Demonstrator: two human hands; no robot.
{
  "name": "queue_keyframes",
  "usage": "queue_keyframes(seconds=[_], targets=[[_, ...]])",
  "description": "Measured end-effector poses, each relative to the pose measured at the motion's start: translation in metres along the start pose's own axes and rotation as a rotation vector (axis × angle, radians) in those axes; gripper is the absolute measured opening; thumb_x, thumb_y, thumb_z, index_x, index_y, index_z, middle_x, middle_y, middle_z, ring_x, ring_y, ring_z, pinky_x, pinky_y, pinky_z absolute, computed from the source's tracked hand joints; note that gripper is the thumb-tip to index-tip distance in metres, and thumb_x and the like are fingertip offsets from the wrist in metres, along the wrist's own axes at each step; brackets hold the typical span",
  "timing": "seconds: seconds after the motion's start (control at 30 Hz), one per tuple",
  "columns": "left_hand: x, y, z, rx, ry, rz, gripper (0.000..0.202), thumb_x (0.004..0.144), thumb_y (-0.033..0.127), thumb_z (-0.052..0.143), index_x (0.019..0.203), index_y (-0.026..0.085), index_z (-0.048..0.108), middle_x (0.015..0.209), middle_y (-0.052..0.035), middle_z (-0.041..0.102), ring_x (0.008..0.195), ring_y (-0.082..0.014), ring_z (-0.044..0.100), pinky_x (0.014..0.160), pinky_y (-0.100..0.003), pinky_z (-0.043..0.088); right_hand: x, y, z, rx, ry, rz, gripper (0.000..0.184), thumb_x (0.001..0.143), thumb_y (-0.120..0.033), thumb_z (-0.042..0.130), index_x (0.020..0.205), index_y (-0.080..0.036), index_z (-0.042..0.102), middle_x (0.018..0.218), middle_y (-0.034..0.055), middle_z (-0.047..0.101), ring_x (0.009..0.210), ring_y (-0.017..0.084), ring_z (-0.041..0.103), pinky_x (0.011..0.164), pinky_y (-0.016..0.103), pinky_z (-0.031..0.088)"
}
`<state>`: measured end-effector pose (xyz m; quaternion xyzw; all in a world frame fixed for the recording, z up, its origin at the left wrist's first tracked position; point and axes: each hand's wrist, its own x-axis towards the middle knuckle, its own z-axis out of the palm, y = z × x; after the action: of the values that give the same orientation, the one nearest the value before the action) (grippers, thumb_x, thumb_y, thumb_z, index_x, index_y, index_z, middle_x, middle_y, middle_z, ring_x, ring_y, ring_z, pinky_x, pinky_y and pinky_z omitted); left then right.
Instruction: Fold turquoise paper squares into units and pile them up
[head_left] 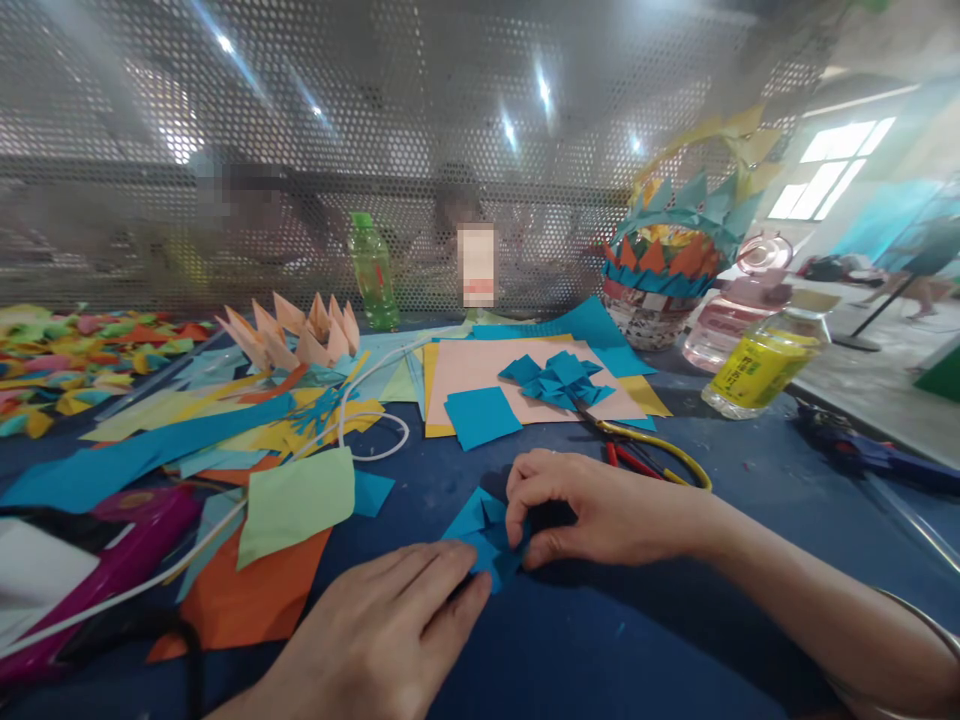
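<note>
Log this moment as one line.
left hand: on folded blue paper | right hand: touching its right side | beyond: blue square, pink sheet

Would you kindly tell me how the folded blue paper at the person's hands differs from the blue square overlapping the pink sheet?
The folded blue paper has creases and raised flaps, while the blue square looks flat. The left hand and right hand touch the folded blue paper; neither touches the blue square, which overlaps the pink sheet. Both are a similar blue.
</note>
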<state>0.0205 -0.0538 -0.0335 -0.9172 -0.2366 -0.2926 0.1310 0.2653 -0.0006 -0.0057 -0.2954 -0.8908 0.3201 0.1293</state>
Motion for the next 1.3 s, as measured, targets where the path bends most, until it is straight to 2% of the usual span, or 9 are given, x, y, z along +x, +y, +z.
queue_keyframes(seconds=[0.03, 0.2, 0.33, 0.5, 0.63, 0.8, 0.97, 1.2, 1.3], targets=[[0.000, 0.000, -0.001, -0.020, -0.119, -0.004, 0.041, 0.094, 0.008, 0.032, 0.103, 0.020, 0.070, 0.099, -0.0044, 0.074, 0.089, -0.0166, 0.068, 0.088, -0.024, 0.052, 0.002, 0.001, 0.002, 0.003, 0.018, 0.005, 0.010, 0.082, -0.025, 0.071, 0.089, -0.018, 0.068, 0.093, 0.0010, 0.059, 0.092, 0.014, 0.056, 0.086, 0.026, 0.041], [0.001, 0.002, -0.005, -0.056, -0.193, -0.015, 0.043, 0.095, 0.009, 0.030, 0.104, 0.019, 0.071, 0.103, -0.0062, 0.073, 0.095, -0.0184, 0.067, 0.090, -0.027, 0.053, 0.007, 0.001, 0.015, -0.013, 0.116, 0.097, 0.013, 0.084, -0.028, 0.069, 0.080, -0.016, 0.066, 0.083, 0.0002, 0.059, 0.083, 0.013, 0.056, 0.076, 0.025, 0.041], [0.000, 0.001, -0.006, -0.071, -0.176, -0.021, 0.041, 0.095, 0.009, 0.032, 0.104, 0.019, 0.070, 0.100, -0.0061, 0.073, 0.094, -0.0185, 0.068, 0.089, -0.026, 0.053, 0.008, 0.000, 0.022, -0.049, 0.189, 0.124, 0.015, 0.083, -0.030, 0.070, 0.079, -0.017, 0.064, 0.082, 0.0000, 0.060, 0.081, 0.014, 0.054, 0.074, 0.025, 0.040], [-0.003, 0.000, -0.004, -0.054, -0.181, -0.005, 0.039, 0.095, 0.009, 0.032, 0.108, 0.018, 0.068, 0.102, -0.0053, 0.073, 0.093, -0.0180, 0.068, 0.086, -0.025, 0.053, 0.009, -0.002, 0.025, -0.069, 0.197, 0.172, 0.017, 0.082, -0.031, 0.070, 0.077, -0.017, 0.063, 0.080, 0.0006, 0.060, 0.079, 0.015, 0.053, 0.071, 0.026, 0.039], [0.000, 0.003, -0.006, -0.050, -0.167, -0.037, 0.043, 0.091, 0.005, 0.029, 0.104, 0.015, 0.068, 0.097, -0.0063, 0.073, 0.089, -0.0179, 0.067, 0.084, -0.025, 0.052, 0.009, -0.001, 0.025, -0.062, 0.199, 0.170, 0.017, 0.081, -0.031, 0.071, 0.077, -0.017, 0.063, 0.080, 0.0000, 0.060, 0.080, 0.014, 0.053, 0.072, 0.025, 0.039], [0.004, 0.003, -0.001, -0.014, -0.149, -0.043, 0.044, 0.088, 0.003, 0.031, 0.111, 0.020, 0.065, 0.094, -0.0038, 0.071, 0.081, -0.0175, 0.066, 0.070, -0.025, 0.052, 0.009, 0.000, 0.025, -0.054, 0.209, 0.165, 0.015, 0.081, -0.029, 0.071, 0.077, -0.018, 0.063, 0.079, -0.0008, 0.058, 0.078, 0.014, 0.053, 0.070, 0.024, 0.038], [-0.004, 0.000, 0.013, -0.007, -0.122, -0.013, 0.037, 0.091, 0.013, 0.033, 0.107, 0.024, 0.064, 0.083, -0.0039, 0.065, 0.070, -0.0182, 0.059, 0.058, -0.026, 0.050, 0.009, -0.004, 0.025, -0.048, 0.211, 0.190, 0.014, 0.079, -0.027, 0.072, 0.075, -0.017, 0.063, 0.078, -0.0007, 0.058, 0.077, 0.014, 0.053, 0.069, 0.025, 0.039], [-0.002, 0.001, 0.012, -0.022, -0.105, -0.009, 0.039, 0.096, 0.016, 0.028, 0.103, 0.023, 0.066, 0.084, -0.0042, 0.066, 0.071, -0.0183, 0.061, 0.057, -0.026, 0.050, 0.008, -0.004, 0.025, 0.005, 0.250, 0.242, 0.020, 0.074, -0.027, 0.075, 0.085, -0.019, 0.060, 0.086, -0.0006, 0.061, 0.080, 0.015, 0.054, 0.070, 0.025, 0.040], [0.001, 0.003, 0.006, -0.010, -0.103, 0.001, 0.044, 0.095, 0.012, 0.024, 0.100, 0.022, 0.067, 0.093, -0.0047, 0.071, 0.082, -0.0191, 0.065, 0.062, -0.026, 0.053, 0.007, -0.002, 0.025, 0.013, 0.249, 0.237, 0.021, 0.075, -0.028, 0.074, 0.088, -0.019, 0.060, 0.088, 0.0001, 0.061, 0.081, 0.015, 0.054, 0.071, 0.026, 0.041]])
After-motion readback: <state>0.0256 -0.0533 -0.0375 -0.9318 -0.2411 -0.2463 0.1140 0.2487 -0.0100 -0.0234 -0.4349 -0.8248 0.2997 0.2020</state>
